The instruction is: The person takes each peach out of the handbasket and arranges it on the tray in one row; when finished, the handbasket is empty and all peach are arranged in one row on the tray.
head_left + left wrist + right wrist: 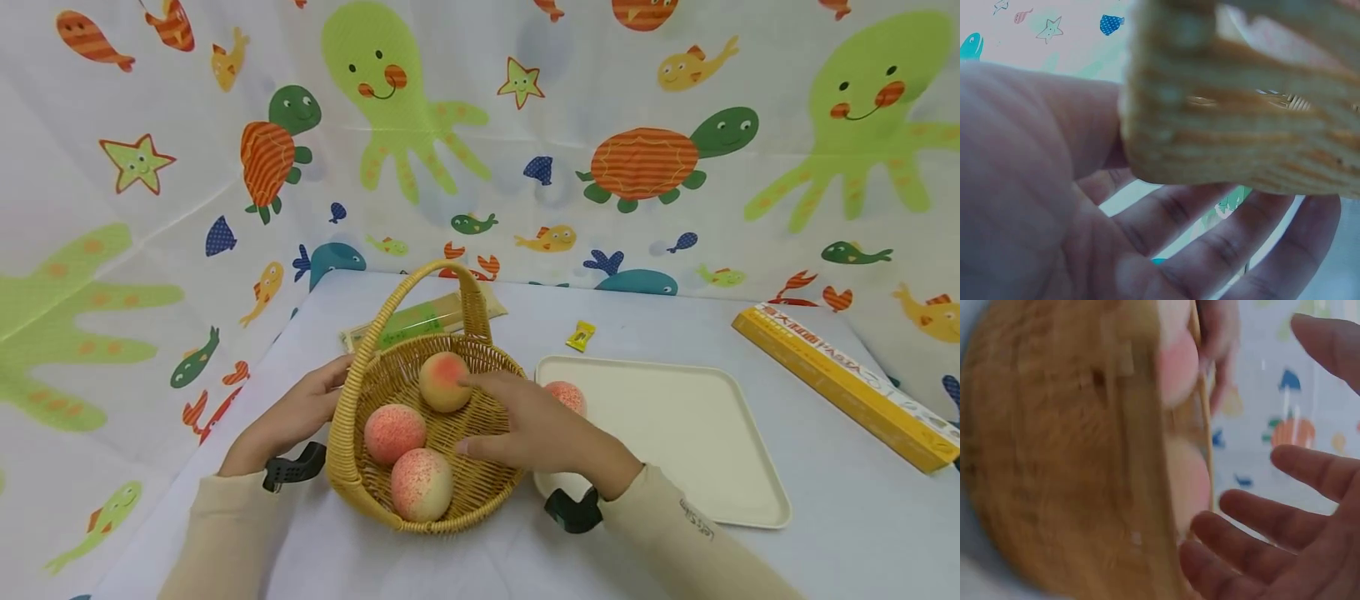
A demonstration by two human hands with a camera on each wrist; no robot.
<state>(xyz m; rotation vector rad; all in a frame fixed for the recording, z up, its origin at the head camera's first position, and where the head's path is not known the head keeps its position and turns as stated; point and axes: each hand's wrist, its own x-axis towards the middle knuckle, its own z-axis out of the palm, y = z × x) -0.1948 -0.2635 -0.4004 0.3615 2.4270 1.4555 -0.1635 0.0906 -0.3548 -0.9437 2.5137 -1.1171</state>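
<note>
A yellow wicker basket [480, 508] with a tall handle [348, 400] stands on the white table. Three toy peaches lie in it: a yellow one with a red patch [442, 387], a pink speckled one [394, 434] and a paler speckled one [422, 485]. At the basket's left side my left hand [307, 408] holds it, thumb and fingers against the wickerwork; some fingertips are hidden. My right hand [525, 425] hovers over the basket's right part, fingers spread and holding nothing. Another pink peach [566, 397] lies on the cream tray [675, 433], partly hidden behind that hand.
Behind the basket lies a long clear-and-green package [427, 321]. A small yellow wrapped candy [581, 335] is beyond the tray. At the far right lies a long yellow box [847, 383]. A cartoon sea-animal curtain [480, 150] hangs behind the table.
</note>
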